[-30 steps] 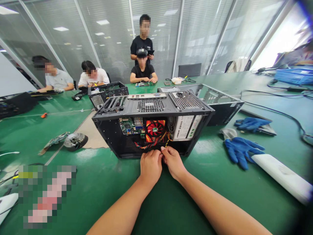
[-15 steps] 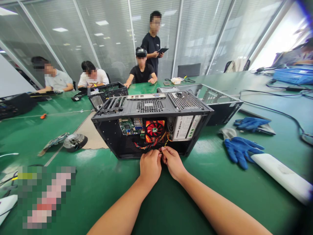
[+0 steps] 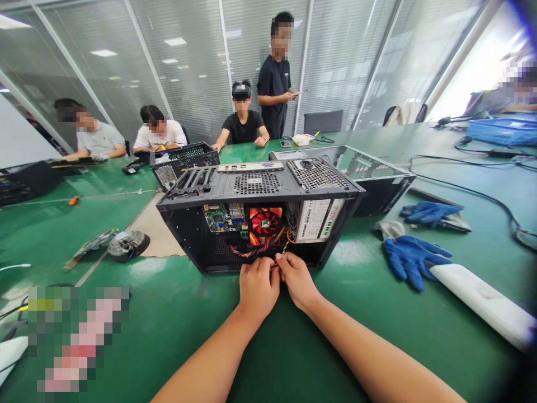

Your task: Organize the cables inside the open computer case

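An open black computer case (image 3: 180,224) lies with its open side toward me. In it show a red fan (image 3: 265,222), a green motherboard (image 3: 220,219), a labelled power supply (image 3: 316,221) and bundled wires (image 3: 251,250). My right hand (image 3: 300,280) pinches a yellow-and-black cable (image 3: 286,246) at the case's lower front edge. Pressed close beside it, my left hand (image 3: 258,285) is closed round the same cable's end. The fingertips meet, and the end of the cable is hidden between them.
Blue work gloves (image 3: 413,257) and a long white bar-shaped object (image 3: 482,299) lie at the right. A second case (image 3: 381,193) stands behind. At the left are a round metal part (image 3: 128,244) and a cardboard sheet (image 3: 161,246). Several people sit or stand across the green table (image 3: 176,358).
Both hands stay at the cable, with only small shifts of the fingers. The standing person at the back has moved to the right and turned.
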A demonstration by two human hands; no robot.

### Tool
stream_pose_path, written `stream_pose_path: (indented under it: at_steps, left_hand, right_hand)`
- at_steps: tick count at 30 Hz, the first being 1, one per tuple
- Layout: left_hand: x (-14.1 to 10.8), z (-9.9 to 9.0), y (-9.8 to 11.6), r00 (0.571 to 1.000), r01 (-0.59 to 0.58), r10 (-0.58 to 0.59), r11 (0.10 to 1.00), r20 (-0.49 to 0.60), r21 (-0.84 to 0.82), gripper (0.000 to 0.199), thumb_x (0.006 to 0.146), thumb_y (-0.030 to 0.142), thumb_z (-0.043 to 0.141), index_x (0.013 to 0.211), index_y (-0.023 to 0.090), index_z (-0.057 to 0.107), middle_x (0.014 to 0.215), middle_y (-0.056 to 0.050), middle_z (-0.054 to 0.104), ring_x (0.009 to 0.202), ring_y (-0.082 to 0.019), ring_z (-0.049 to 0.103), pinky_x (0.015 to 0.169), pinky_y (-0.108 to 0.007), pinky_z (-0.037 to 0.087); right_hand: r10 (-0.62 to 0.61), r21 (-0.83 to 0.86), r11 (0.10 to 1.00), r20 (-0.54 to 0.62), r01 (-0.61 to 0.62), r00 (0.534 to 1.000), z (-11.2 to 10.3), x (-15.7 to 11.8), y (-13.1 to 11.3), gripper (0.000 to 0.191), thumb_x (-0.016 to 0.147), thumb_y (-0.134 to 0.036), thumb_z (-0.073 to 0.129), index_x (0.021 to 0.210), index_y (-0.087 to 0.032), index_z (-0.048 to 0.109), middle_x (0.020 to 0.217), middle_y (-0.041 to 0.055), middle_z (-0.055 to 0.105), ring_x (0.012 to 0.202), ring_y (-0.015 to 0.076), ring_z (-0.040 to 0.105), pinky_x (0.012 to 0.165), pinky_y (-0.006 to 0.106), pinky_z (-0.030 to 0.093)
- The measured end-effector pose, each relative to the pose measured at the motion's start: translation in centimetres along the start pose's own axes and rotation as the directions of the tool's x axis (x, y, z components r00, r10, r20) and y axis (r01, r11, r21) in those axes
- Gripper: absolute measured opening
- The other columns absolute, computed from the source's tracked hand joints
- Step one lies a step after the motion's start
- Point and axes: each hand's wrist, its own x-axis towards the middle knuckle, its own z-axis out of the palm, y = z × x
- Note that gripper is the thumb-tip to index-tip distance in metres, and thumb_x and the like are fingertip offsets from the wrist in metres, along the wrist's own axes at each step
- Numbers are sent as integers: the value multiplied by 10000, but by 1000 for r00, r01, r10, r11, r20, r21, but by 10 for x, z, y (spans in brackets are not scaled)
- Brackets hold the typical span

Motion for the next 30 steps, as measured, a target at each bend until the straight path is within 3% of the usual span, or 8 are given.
stream_pose_path:
  at_steps: [30]
  left_hand:
    - [3, -4, 2, 999, 5, -8, 998, 33, 68, 141, 935, 197, 536, 817, 217, 610, 777, -12, 662, 792, -194, 618, 710, -321, 339]
  right_hand:
    - [10, 9, 1000, 4, -10, 1000, -1, 2, 5, 443, 765, -569, 694, 610, -206, 493, 468, -73, 411, 437, 87, 326, 449, 250, 250]
